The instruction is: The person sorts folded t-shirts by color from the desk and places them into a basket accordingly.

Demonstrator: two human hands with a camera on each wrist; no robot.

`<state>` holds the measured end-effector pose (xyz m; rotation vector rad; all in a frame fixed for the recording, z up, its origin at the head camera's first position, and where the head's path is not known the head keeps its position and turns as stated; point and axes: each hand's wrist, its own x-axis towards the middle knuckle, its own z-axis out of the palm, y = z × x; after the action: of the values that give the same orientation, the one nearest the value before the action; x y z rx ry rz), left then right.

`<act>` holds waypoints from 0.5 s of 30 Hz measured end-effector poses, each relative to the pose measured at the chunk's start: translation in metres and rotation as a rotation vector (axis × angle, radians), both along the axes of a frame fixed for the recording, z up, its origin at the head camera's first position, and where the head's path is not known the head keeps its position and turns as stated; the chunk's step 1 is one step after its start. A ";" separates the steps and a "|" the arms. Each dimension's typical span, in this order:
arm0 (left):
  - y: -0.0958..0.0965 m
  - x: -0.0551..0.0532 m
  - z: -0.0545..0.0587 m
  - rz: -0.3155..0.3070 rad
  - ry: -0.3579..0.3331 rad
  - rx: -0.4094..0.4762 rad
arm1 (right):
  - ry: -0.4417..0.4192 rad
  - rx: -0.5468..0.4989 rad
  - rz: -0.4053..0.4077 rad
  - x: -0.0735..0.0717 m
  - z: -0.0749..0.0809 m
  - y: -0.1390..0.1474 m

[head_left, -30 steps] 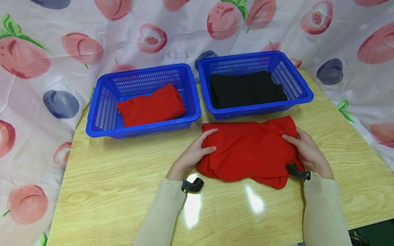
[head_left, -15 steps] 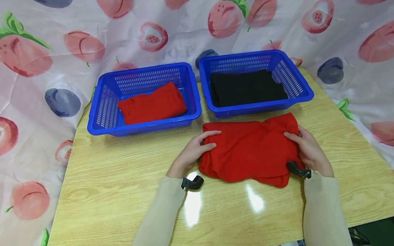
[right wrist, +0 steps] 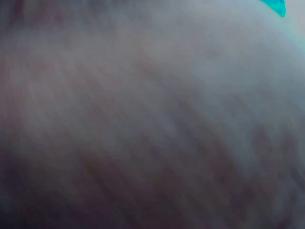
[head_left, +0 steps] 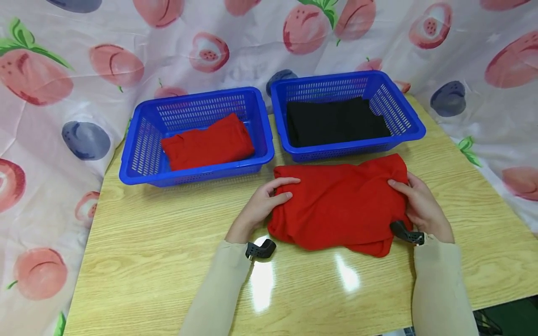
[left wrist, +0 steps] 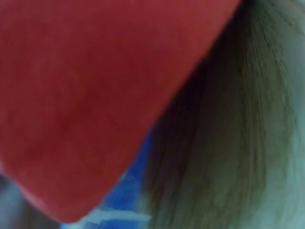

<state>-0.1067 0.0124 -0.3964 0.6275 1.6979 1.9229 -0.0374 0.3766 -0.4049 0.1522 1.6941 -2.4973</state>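
Note:
A folded red cloth [head_left: 340,205] lies on the table in front of the baskets, its surface creased and its near edge uneven. At its left end my left hand [head_left: 260,205] grips it, thumb and index finger on top and the other fingers hidden. My right hand [head_left: 424,205] holds the right end, the thumb over the top and the fingers out of sight behind the edge. The left wrist view is filled on one side by the red cloth [left wrist: 95,86], blurred and close. Only a blurred, close surface fills most of the right wrist view.
Two blue plastic baskets stand at the back of the wooden table [head_left: 168,261]. The left basket [head_left: 193,176] contains a folded red cloth [head_left: 208,144]; the right basket [head_left: 349,150] contains folded black cloth [head_left: 336,123]. A fruit-print curtain [head_left: 168,42] hangs behind them.
Both hands have shifted very slightly away from the body, still holding the ends of the red cloth. Its far right corner sits a little farther back. The baskets stay put.

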 end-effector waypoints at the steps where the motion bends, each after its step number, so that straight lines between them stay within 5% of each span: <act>1: 0.000 0.000 0.000 -0.001 0.001 0.005 | 0.004 -0.005 0.000 0.000 0.000 0.000; 15: -0.003 0.001 0.012 -0.034 0.047 0.016 | 0.049 -0.033 -0.001 -0.001 0.000 -0.002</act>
<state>-0.1056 0.0093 -0.3847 0.7085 1.6915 1.9140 -0.0382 0.3744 -0.4049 0.0900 1.6700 -2.5485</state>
